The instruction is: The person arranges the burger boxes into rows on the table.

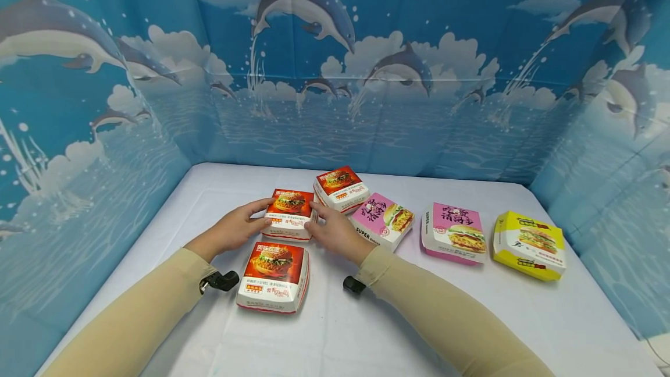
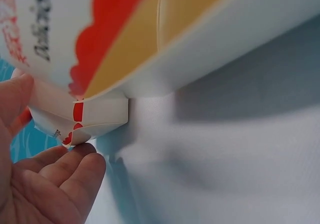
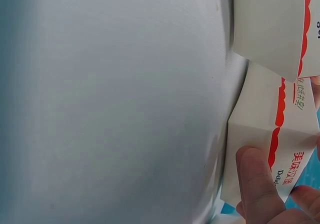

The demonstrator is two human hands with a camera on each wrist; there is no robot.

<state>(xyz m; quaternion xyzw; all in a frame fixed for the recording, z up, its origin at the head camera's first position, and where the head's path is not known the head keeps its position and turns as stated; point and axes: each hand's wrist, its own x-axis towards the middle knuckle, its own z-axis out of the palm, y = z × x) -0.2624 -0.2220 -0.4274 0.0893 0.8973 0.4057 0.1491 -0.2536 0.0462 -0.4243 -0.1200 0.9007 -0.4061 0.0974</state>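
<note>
Three red burger boxes lie on the white table [image 1: 366, 330]. My left hand [image 1: 264, 217] and right hand [image 1: 313, 220] grip the middle red box [image 1: 289, 209] from its left and right sides. In the left wrist view my left hand [image 2: 50, 139] has its thumb above and its fingers under that box's corner [image 2: 100, 116]. The right wrist view has my right hand [image 3: 280, 194] with its thumb pressed on the box's white side wall [image 3: 255, 124]. The near red box [image 1: 273, 275] sits just in front of my hands, and the far red box [image 1: 340, 187] lies behind them.
To the right lie two pink burger boxes [image 1: 383, 221] [image 1: 454, 233] and a yellow box [image 1: 528, 244] in a row. Blue dolphin-print walls [image 1: 335, 74] enclose the table on three sides. The near red box [image 2: 150, 34] fills the top of the left wrist view.
</note>
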